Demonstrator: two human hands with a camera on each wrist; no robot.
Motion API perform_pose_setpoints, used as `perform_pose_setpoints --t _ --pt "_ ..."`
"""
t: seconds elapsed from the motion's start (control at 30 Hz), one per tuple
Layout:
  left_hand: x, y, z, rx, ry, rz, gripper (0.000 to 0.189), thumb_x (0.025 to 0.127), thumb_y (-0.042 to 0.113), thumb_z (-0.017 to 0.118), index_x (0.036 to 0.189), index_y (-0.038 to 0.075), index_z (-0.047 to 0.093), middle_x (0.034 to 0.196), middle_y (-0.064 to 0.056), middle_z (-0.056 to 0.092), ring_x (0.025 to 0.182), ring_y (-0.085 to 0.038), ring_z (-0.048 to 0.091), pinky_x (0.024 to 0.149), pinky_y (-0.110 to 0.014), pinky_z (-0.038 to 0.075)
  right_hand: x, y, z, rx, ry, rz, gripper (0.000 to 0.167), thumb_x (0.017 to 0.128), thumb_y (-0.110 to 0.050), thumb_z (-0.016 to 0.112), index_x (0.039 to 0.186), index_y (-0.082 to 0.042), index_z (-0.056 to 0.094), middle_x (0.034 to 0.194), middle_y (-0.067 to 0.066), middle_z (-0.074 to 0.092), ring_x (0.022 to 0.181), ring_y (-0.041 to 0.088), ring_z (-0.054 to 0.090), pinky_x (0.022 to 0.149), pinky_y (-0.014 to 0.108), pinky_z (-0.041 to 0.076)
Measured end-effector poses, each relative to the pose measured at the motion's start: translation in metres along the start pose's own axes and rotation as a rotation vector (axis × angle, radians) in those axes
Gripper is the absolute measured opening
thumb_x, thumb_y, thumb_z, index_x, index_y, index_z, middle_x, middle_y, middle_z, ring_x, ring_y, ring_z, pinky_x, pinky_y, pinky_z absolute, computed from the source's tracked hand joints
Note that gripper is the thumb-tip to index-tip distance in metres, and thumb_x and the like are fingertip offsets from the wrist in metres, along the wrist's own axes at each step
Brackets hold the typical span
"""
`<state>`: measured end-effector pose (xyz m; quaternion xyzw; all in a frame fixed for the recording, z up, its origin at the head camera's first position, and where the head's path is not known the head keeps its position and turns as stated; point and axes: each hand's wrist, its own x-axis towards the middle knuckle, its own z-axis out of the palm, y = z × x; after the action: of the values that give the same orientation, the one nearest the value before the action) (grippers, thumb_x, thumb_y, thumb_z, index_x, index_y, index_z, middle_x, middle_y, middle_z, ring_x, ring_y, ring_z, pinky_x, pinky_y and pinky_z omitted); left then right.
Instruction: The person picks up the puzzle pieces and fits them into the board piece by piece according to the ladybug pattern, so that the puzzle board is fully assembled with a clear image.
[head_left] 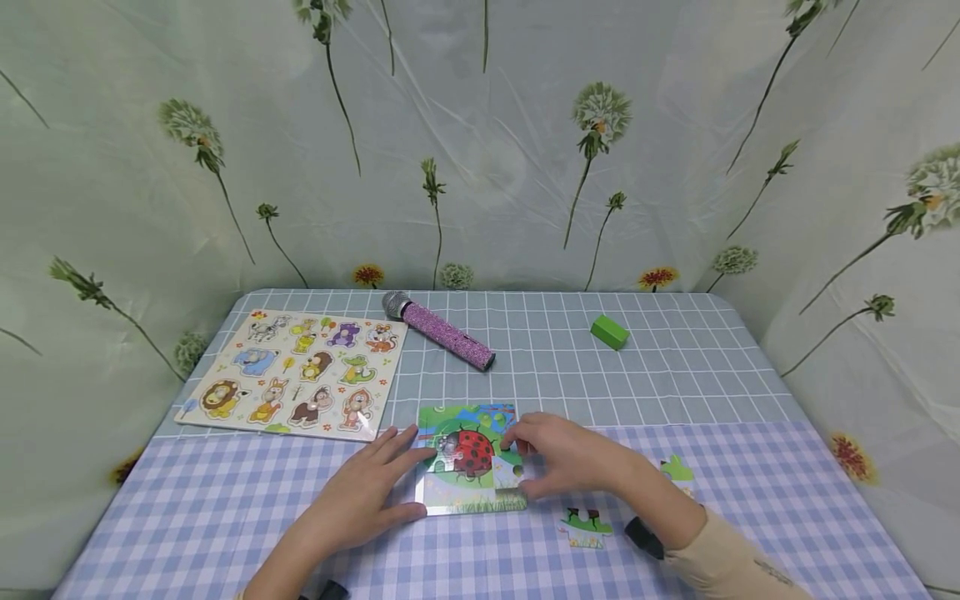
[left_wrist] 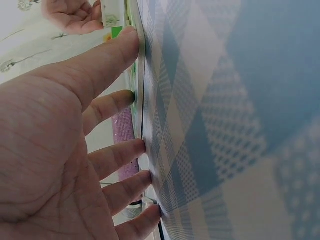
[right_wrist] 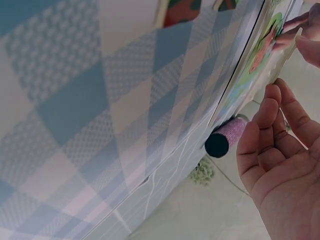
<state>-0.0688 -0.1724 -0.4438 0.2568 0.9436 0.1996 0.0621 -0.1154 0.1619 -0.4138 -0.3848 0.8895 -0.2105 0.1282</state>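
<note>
A ladybug jigsaw puzzle point(head_left: 474, 454) lies in a square tray on the checked cloth in the head view. My left hand point(head_left: 363, 493) is at the tray's left side, fingers spread and fairly straight, with fingertips touching its edge and the index finger reaching over it. Over the right part of the puzzle, my right hand point(head_left: 566, 454) pinches a puzzle piece point(right_wrist: 286, 62) between thumb and fingers. The right wrist view shows this piece tilted, raised above the tray. Two loose puzzle pieces lie right of the tray, one with dark tabs point(head_left: 587, 528) and one green-topped piece point(head_left: 677, 471) partly behind the right forearm.
An animal picture board point(head_left: 288, 372) lies at the back left. Beside it is a pink glittery microphone point(head_left: 448, 333), lying at a slant. A green block point(head_left: 610, 332) sits at the back right. Floral curtain fabric point(head_left: 495, 167) surrounds the table's back and sides.
</note>
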Motion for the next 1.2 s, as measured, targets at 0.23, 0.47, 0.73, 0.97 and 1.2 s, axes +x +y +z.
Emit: perform_pose_setpoints --t 0.23,0.47,0.73,0.97,1.2 --pt "-0.001 0.000 -0.002 -0.010 0.028 0.006 0.078 0.087 0.051 0.085 0.154 0.022 0.059 0.168 -0.017 0.047 0.152 -0.050 0.045 0.118 -0.072 0.044 0.006 -0.006 0.003 -0.001 -0.011 -0.010 0.040 0.085 -0.023 0.084 0.122 -0.012 0.072 0.098 -0.006 0.063 0.089 0.003 0.052 0.082 0.020 0.053" --pt "-0.003 -0.004 -0.005 -0.029 0.015 0.018 0.086 0.083 0.052 0.088 0.157 0.022 0.056 0.172 -0.018 0.040 0.155 -0.052 0.041 0.119 -0.071 0.044 0.013 -0.015 0.006 0.002 -0.015 -0.006 0.040 0.086 -0.024 0.085 0.123 -0.013 0.073 0.096 -0.007 0.062 0.088 0.003 0.050 0.079 0.019 0.051" --pt "0.000 -0.008 -0.006 -0.047 -0.026 -0.019 0.087 0.084 0.053 0.088 0.158 0.025 0.055 0.172 -0.018 0.040 0.156 -0.051 0.040 0.118 -0.072 0.044 0.025 -0.028 0.012 0.040 -0.059 0.004 0.040 0.087 -0.023 0.085 0.124 -0.015 0.073 0.101 -0.007 0.063 0.089 0.001 0.051 0.081 0.017 0.052" --pt "0.000 -0.008 -0.006 -0.061 -0.028 -0.028 0.086 0.084 0.052 0.088 0.158 0.025 0.055 0.172 -0.017 0.041 0.157 -0.050 0.039 0.119 -0.072 0.043 0.032 -0.034 0.018 0.044 -0.049 -0.018 0.037 0.085 -0.021 0.087 0.120 -0.014 0.075 0.101 -0.005 0.065 0.088 0.000 0.051 0.080 0.015 0.052" --pt "-0.001 -0.009 -0.004 -0.077 -0.027 -0.024 0.086 0.084 0.053 0.088 0.158 0.026 0.054 0.172 -0.017 0.040 0.157 -0.050 0.038 0.120 -0.072 0.042 0.039 -0.040 0.021 0.024 -0.047 -0.002 0.036 0.084 -0.023 0.086 0.118 -0.014 0.076 0.096 -0.005 0.065 0.084 0.001 0.050 0.076 0.015 0.050"
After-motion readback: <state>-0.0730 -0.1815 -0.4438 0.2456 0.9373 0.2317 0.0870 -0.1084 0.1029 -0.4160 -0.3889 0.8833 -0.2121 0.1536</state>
